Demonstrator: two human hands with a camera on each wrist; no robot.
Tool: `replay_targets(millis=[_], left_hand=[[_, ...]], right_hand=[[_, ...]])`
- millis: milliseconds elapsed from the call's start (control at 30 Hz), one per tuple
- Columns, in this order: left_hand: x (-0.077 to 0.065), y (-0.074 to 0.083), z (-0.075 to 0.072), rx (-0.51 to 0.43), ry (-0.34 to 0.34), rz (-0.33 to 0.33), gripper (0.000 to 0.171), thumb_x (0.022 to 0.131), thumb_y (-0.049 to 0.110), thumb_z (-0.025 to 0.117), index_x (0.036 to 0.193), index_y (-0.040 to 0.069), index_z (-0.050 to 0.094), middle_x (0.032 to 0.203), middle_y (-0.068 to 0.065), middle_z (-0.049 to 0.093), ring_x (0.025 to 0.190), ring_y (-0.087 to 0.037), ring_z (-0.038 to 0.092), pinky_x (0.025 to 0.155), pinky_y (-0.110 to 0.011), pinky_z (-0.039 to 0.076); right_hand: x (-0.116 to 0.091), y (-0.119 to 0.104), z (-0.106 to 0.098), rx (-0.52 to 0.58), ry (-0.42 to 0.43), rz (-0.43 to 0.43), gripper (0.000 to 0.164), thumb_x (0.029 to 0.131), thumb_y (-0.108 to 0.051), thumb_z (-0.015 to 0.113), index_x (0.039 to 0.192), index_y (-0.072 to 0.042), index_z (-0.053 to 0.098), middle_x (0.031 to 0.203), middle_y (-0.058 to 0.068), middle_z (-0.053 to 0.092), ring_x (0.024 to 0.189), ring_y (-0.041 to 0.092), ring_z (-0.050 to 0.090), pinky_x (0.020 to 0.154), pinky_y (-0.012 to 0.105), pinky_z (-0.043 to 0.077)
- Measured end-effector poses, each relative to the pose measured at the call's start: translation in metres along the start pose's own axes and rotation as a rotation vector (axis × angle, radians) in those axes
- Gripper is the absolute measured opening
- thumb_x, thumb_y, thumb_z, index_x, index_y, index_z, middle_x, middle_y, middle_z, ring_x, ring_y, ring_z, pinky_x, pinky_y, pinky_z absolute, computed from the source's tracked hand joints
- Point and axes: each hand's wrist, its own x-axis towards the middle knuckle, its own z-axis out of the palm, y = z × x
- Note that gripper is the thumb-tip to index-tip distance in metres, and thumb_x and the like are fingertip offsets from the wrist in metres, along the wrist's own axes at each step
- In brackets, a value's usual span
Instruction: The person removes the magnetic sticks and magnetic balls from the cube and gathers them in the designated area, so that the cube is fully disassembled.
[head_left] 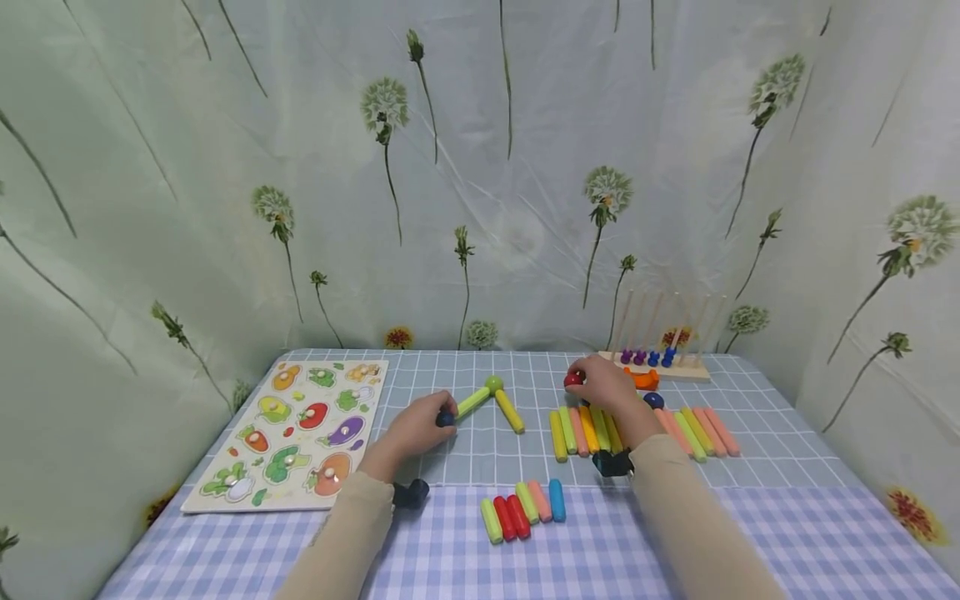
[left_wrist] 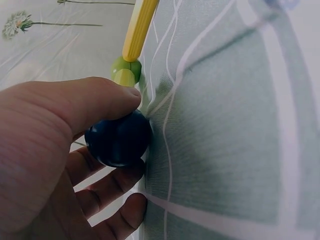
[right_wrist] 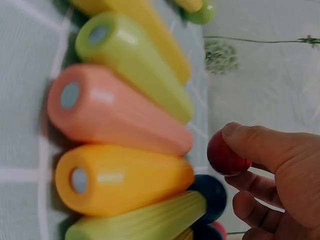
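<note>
My left hand (head_left: 412, 429) pinches a dark blue ball (left_wrist: 118, 137) between thumb and fingers, low over the cloth. The ball sits at the near end of a light green magnetic stick (head_left: 472, 402). That stick's far end meets a green ball (head_left: 493, 383), from which a yellow stick (head_left: 510, 412) slants toward me. A red ball (right_wrist: 226, 154) is pinched by the thumb and fingers of my right hand (head_left: 606, 387), just beyond a row of coloured sticks. In the right wrist view an orange stick (right_wrist: 122, 179) and a pink stick (right_wrist: 117, 110) lie close by, metal discs in their ends.
On the left lies a vegetable puzzle board (head_left: 300, 433). Several short sticks (head_left: 517, 517) lie in front, while more long sticks (head_left: 705, 433) are at right, near a dark blue ball (head_left: 653, 402). A wooden peg stand (head_left: 697, 371) and an orange piece (head_left: 643, 380) stand at the back right.
</note>
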Motion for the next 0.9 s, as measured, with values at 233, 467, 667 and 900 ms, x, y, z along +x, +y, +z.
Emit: replay_targets(millis=[233, 467, 667, 900], left_hand=[[-0.001, 0.001, -0.001, -0.015, 0.011, -0.001, 0.021, 0.088, 0.018, 0.075, 0.103, 0.019, 0.061, 0.105, -0.002, 0.065, 0.091, -0.018, 0.056, 0.089, -0.042, 0.05], [0.0, -0.002, 0.0, 0.005, 0.007, 0.026, 0.019, 0.088, 0.019, 0.075, 0.101, 0.019, 0.061, 0.104, -0.001, 0.065, 0.092, -0.016, 0.057, 0.09, -0.042, 0.051], [0.003, 0.0, -0.002, 0.015, 0.019, 0.04, 0.019, 0.088, 0.018, 0.075, 0.1, 0.018, 0.062, 0.104, -0.002, 0.066, 0.093, -0.017, 0.058, 0.092, -0.042, 0.05], [-0.001, -0.001, 0.003, -0.02, 0.0, 0.053, 0.019, 0.088, 0.018, 0.075, 0.101, 0.02, 0.062, 0.108, -0.002, 0.065, 0.096, -0.018, 0.057, 0.095, -0.045, 0.05]], right_hand=[[0.007, 0.005, 0.004, -0.035, -0.03, 0.039, 0.036, 0.09, -0.027, 0.074, 0.122, -0.012, 0.068, 0.109, 0.01, 0.069, 0.094, 0.025, 0.061, 0.085, 0.044, 0.054], [-0.009, -0.004, 0.008, -0.085, 0.048, 0.014, 0.042, 0.091, -0.031, 0.072, 0.128, -0.014, 0.065, 0.119, 0.014, 0.06, 0.099, 0.028, 0.06, 0.083, 0.047, 0.055], [-0.033, -0.038, 0.018, 0.016, 0.023, -0.075, 0.039, 0.092, -0.032, 0.071, 0.127, -0.017, 0.066, 0.108, 0.006, 0.067, 0.088, 0.019, 0.059, 0.079, 0.038, 0.055], [-0.046, -0.068, 0.039, 0.012, -0.079, -0.081, 0.046, 0.088, -0.034, 0.076, 0.131, -0.022, 0.063, 0.101, 0.001, 0.071, 0.08, 0.014, 0.06, 0.072, 0.031, 0.054]])
